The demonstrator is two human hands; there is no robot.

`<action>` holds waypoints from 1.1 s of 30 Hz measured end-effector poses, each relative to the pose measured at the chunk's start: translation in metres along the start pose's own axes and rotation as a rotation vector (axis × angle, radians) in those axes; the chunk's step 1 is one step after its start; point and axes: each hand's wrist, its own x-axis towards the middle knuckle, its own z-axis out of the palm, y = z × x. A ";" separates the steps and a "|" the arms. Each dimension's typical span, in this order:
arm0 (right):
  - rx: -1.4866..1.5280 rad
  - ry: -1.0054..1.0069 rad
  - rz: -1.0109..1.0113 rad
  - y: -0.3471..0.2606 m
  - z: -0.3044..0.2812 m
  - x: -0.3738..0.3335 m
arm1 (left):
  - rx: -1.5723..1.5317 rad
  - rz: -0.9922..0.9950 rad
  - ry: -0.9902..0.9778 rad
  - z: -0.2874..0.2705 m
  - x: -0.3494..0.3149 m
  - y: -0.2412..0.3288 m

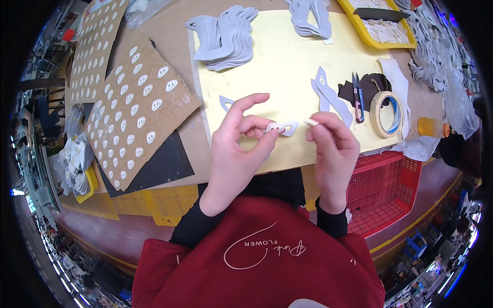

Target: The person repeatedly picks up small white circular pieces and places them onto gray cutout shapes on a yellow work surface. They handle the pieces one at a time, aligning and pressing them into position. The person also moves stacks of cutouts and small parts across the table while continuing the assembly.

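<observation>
Watching, I see my left hand [237, 147] pinching a grey cutout [291, 132], right hand [335, 145] seemingly a pale scrap [310, 122]; slack grips could drop either.

Your left hand [241, 146], in the middle of the frame, covered part of the pale grey flat cut-out piece [282, 124] with its thumb and fingers. Your right hand [333, 146] hid most of a small off-white scrap [310, 122], too little showing to tell its shape. Another grey cut-out [222, 101] ran out of sight behind your left index finger. Your right wrist blocked the left part of the red plastic mesh basket [414, 177], lower right. The top edge cut off the yellow plastic tray [362, 35], upper right, and the stack of grey looped pieces [306, 28], upper middle.
</observation>
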 end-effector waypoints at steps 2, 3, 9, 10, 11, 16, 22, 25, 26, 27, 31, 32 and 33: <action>-0.121 -0.087 -0.040 0.002 0.005 -0.005 | 0.133 0.082 0.010 0.000 0.000 0.000; -0.153 -0.109 -0.071 0.004 0.007 -0.006 | 0.128 0.079 0.008 0.000 0.000 0.001; -0.397 -0.152 -0.271 0.011 0.013 -0.004 | 0.022 -0.002 0.002 0.000 -0.002 0.002; -0.403 -0.148 -0.266 0.011 0.014 -0.004 | -0.002 -0.024 -0.003 0.000 -0.002 0.002; -0.410 -0.145 -0.260 0.010 0.014 -0.005 | -0.026 -0.064 -0.005 -0.001 -0.002 0.002; 0.128 -0.082 0.133 0.008 0.010 -0.005 | -0.425 -0.337 -0.107 -0.007 0.001 0.004; 0.411 -0.056 0.297 0.005 0.002 -0.002 | -0.401 -0.342 -0.065 -0.010 0.003 0.004; 0.353 -0.068 0.286 0.006 0.002 -0.002 | -0.415 -0.318 -0.035 -0.007 0.002 0.002; 0.329 -0.076 0.274 0.006 0.003 -0.002 | -0.417 -0.299 -0.030 -0.006 0.002 0.002; 0.285 -0.068 0.235 0.006 0.003 -0.001 | -0.370 -0.272 -0.034 -0.006 0.002 0.001; 0.104 -0.062 0.088 0.004 0.006 -0.002 | -0.177 -0.113 -0.045 -0.005 0.001 -0.001; 0.066 -0.062 0.056 0.004 0.007 -0.003 | -0.147 -0.071 -0.039 -0.004 0.002 -0.001; 0.016 -0.073 0.027 0.003 0.009 -0.004 | -0.125 -0.059 -0.032 -0.002 0.001 -0.002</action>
